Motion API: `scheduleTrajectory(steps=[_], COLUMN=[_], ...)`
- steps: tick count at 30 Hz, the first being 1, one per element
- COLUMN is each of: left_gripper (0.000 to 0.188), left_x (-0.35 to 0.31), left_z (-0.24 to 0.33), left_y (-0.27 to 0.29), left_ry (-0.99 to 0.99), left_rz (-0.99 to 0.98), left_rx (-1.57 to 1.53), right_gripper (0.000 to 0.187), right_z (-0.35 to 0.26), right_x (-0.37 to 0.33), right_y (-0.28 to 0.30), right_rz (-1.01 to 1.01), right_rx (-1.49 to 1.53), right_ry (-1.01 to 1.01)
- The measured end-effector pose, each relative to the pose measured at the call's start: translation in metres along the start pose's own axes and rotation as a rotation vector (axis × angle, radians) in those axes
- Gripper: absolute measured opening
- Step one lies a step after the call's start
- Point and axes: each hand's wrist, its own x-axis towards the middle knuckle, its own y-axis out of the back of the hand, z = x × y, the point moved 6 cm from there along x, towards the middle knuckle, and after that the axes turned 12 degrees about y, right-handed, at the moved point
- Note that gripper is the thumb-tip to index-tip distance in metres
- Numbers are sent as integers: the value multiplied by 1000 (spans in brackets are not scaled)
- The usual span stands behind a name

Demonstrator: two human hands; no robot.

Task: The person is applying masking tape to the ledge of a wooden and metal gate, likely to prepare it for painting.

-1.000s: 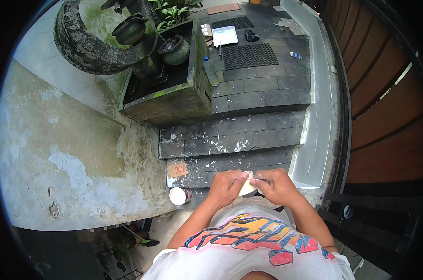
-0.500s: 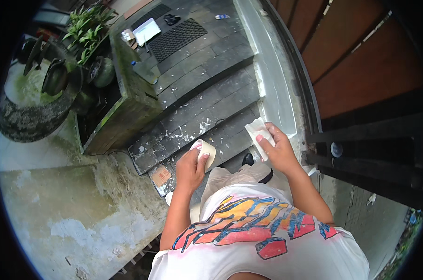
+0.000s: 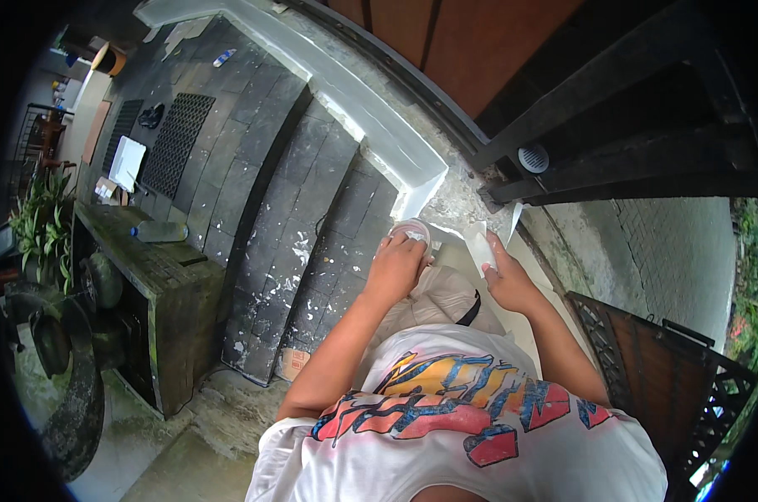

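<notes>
My left hand (image 3: 398, 266) is closed around a pale roll (image 3: 414, 227) that looks like wide masking tape with a pinkish inner ring. Its fingers hide part of the roll. To the right, my right hand (image 3: 508, 280) pinches a flat white strip (image 3: 479, 245), perhaps paper or tape, which points up and away from me. Both hands are in front of my thighs and apart from each other. Just beyond them, the low grey-painted ledge (image 3: 416, 167) ends at a rough concrete corner (image 3: 458, 201).
Paint-spattered dark steps (image 3: 270, 243) lie ahead left, beside a mossy planter box (image 3: 178, 318) with a plastic bottle (image 3: 159, 232) on it. A white tray (image 3: 128, 163) and a dark mat (image 3: 178, 142) are farther off. A dark gate frame (image 3: 630, 125) stands at right.
My view has turned to the right, so the steps and planter appear farther left. The roll and strip stay in my hands, now nearer each other and close to the ledge's end.
</notes>
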Motion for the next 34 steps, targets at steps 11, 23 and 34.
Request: scheduleTrajectory(steps=[11,23,34], left_gripper=[18,18,29], left_x=[148,206,230], left_z=[-55,-63,-53], left_y=[-30,-70,-55], left_ry=[-105,-241,-62], left_rz=[58,-81,152], left_rx=[326,330,445], right_gripper=[74,71,86], right_z=[15,26,21], right_x=[-141,-133,-51], right_y=[-2,-16,37], right_rz=[347,314,58], right_rx=[255,93,27], right_ry=[-561,-426,-316])
